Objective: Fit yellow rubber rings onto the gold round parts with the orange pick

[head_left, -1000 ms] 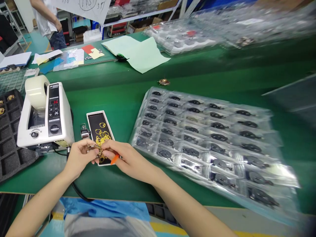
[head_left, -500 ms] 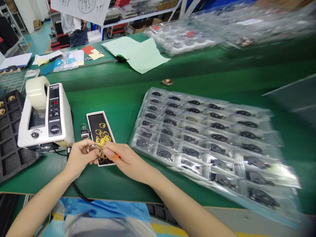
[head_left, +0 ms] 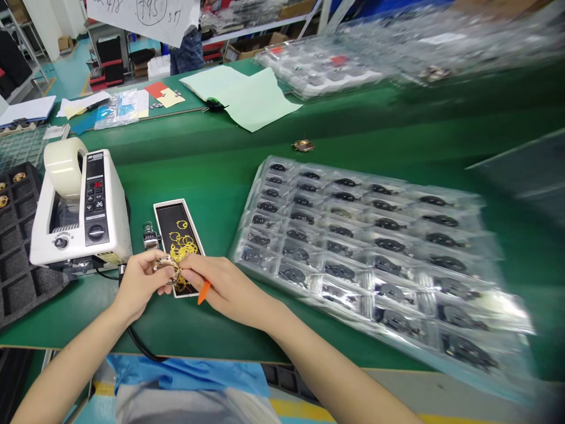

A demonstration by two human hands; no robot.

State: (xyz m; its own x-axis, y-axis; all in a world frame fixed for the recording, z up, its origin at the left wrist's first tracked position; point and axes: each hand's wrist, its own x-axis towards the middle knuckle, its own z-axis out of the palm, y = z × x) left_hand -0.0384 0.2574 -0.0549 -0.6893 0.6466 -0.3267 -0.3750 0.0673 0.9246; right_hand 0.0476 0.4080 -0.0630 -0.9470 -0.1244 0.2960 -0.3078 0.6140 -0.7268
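Note:
My left hand (head_left: 143, 279) is closed on a round, gold-coloured watch case (head_left: 166, 269), pinched between thumb and fingers above the left edge of a small white-rimmed box. My right hand (head_left: 220, 287) meets the case from its right side, with its fingers closed around a slim orange tool (head_left: 204, 292); the tool's working end is hidden. Thin yellow rings (head_left: 183, 244) lie heaped in the black-lined box (head_left: 196, 227) just beyond both hands. A small metal piece (head_left: 150, 237) stands against the box's left side.
On the left is a white tape dispenser (head_left: 117, 221) beside a black foam tray (head_left: 26, 282) with gold parts. Stacked clear plastic trays (head_left: 318, 235) holding dark parts fill the right. Another gold-coloured part (head_left: 303, 145) lies behind them. Green sheets (head_left: 256, 97) lie farther back.
The orange tool has swung so that more of it sticks out below my right hand. The watch case shows more clearly between my fingers. A person in the background has moved right.

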